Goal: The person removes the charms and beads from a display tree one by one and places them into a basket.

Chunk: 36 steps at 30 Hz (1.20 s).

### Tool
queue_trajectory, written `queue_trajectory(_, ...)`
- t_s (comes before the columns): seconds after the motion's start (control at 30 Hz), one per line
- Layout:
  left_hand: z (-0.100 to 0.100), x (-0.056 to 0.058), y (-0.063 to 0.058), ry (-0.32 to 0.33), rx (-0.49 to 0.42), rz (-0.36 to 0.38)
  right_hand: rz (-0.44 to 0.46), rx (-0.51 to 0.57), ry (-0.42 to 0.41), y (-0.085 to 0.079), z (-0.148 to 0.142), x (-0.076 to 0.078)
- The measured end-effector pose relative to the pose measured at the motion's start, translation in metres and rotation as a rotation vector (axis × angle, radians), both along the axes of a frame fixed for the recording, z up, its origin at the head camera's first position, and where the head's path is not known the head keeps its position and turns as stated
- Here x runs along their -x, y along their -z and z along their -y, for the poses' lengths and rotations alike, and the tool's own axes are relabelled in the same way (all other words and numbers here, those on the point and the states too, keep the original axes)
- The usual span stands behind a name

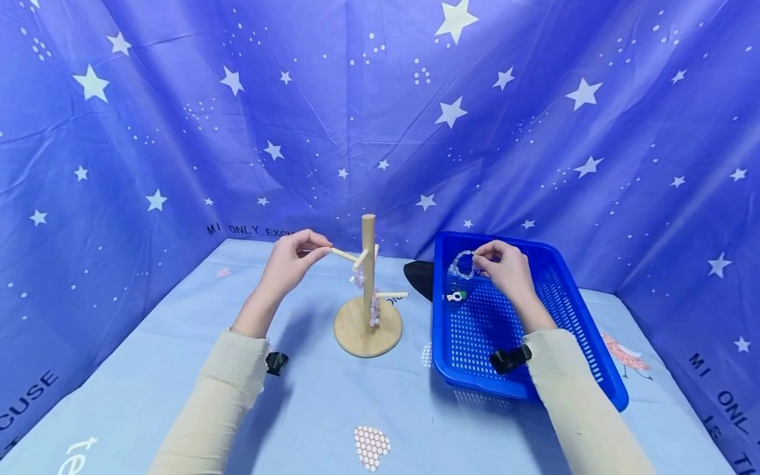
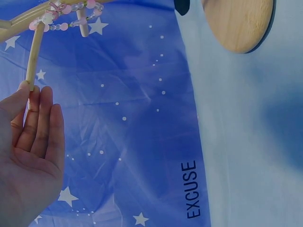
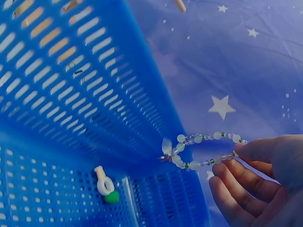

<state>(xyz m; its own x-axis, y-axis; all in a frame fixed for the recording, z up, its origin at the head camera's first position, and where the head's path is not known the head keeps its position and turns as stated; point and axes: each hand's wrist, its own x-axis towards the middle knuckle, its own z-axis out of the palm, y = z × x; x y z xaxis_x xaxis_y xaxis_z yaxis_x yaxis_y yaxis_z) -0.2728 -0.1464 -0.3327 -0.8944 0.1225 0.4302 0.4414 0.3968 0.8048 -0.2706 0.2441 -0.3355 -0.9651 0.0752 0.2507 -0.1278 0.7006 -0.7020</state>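
Observation:
My left hand [image 1: 295,259] pinches the tip of a wooden peg [image 2: 33,59] on the upright jewelry stand [image 1: 369,277], between thumb and index finger. Pink and clear beaded bracelets [image 2: 71,16] hang on the stand, one high and another lower [image 1: 375,311] near the round base. Over the blue basket [image 1: 442,330], my right hand [image 1: 505,267] holds a beaded bracelet [image 3: 208,137] by one side, thumb against fingertips. White, clear and green beads make up this bracelet, and a pale charm dangles at its far end.
Inside the basket lies a small white and green trinket [image 3: 106,187]. A black object [image 1: 420,278] sits between the stand and the basket. Behind the light blue cloth [image 1: 320,409] hangs a starry blue curtain [image 1: 356,119].

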Motion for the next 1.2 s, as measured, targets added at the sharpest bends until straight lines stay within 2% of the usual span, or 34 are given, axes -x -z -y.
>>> queue_trajectory(0.3, -0.004, 0.000, -0.001, 0.001, -0.004, -0.013, 0.030, -0.065, 0.021, 0.010, -0.014, 0.000)
queue_trajectory(0.77, -0.002, -0.001, -0.001, -0.002, 0.004, -0.005, 0.302, 0.014, -0.039, 0.022, -0.022, 0.009)
queue_trajectory(1.03, -0.003, -0.002, -0.001, 0.001, -0.003, -0.017, 0.379, 0.029, -0.028, 0.031, -0.028, 0.015)
queue_trajectory(1.2, -0.002, -0.002, 0.000, 0.001, 0.001, -0.012, 0.383, 0.007, -0.013, 0.035, -0.032, 0.016)
